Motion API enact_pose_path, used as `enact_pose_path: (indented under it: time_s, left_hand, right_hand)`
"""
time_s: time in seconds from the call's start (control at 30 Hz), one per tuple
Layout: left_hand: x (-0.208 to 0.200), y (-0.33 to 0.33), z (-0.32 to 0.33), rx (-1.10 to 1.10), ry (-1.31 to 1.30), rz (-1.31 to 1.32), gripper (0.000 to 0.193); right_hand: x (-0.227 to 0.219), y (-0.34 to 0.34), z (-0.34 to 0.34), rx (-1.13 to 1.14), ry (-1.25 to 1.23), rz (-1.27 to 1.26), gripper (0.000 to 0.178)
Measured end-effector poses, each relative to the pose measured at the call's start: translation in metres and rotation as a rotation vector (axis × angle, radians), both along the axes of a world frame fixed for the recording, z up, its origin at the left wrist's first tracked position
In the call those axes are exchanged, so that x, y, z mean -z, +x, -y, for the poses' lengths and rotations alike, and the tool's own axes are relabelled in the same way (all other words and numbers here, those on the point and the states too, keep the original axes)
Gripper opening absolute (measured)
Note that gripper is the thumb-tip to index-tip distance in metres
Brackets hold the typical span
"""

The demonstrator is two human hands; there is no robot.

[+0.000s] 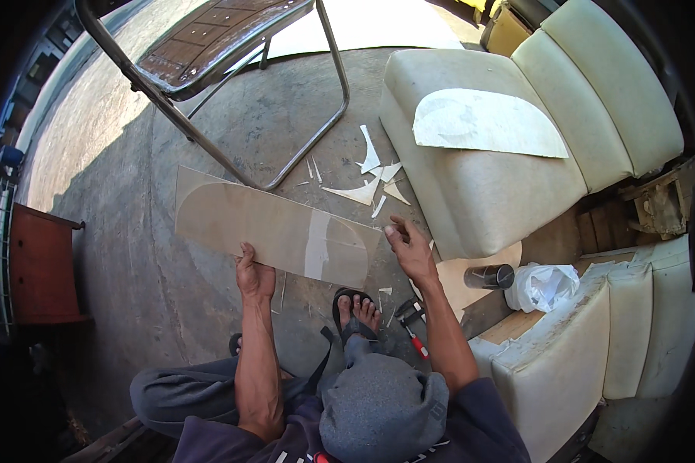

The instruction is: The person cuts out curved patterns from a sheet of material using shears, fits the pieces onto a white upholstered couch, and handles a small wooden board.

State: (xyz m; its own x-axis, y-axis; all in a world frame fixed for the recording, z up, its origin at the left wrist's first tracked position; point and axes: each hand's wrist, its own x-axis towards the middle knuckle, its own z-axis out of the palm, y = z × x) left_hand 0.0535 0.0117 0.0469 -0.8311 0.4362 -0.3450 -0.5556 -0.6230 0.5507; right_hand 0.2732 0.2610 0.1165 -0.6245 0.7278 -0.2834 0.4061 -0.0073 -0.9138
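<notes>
A long, thin beige sheet (266, 224) is held tilted above the floor, with a curved outline visible at its left end and a pale band near its right. My left hand (255, 278) grips its near edge, the thumb on top and the fingers underneath. Beside the right corner is my right hand (411, 251), its fingers curled in and the thumb close to the index finger. Whether anything small sits in that pinch I cannot make out. White offcuts (357, 191) lie scattered on the floor beyond the sheet.
A metal-framed folding chair (316, 147) stands ahead. To the right, a cream padded seat (471, 193) carries a white rounded panel (486, 123). Near my right arm are a red-handled clamp (418, 346), a dark cylinder (489, 276), a white plastic bag (544, 287) and another cream seat (556, 366).
</notes>
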Motion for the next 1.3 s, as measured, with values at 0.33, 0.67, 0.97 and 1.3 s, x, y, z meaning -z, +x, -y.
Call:
enact_pose_path:
  time_s: [0.33,0.67,0.97,1.3]
  left_hand:
    - [-0.035,-0.019,0.025,-0.003,0.233,-0.049,0.043]
    - [-0.023,-0.019,0.019,0.070,0.469,0.006,0.036]
    - [-0.019,-0.032,0.026,-0.013,0.250,0.070,0.039]
    - [-0.052,-0.013,0.001,-0.174,-0.012,-0.060,0.049]
  right_hand:
    - [-0.029,-0.034,0.048,-0.003,-0.388,-0.370,0.047]
    - [-0.031,-0.043,0.062,-0.011,-0.688,-0.321,0.036]
    - [-0.066,-0.045,0.051,-0.213,-0.091,-0.030,0.023]
    - [-0.017,-0.042,0.037,0.249,0.717,0.102,0.034]
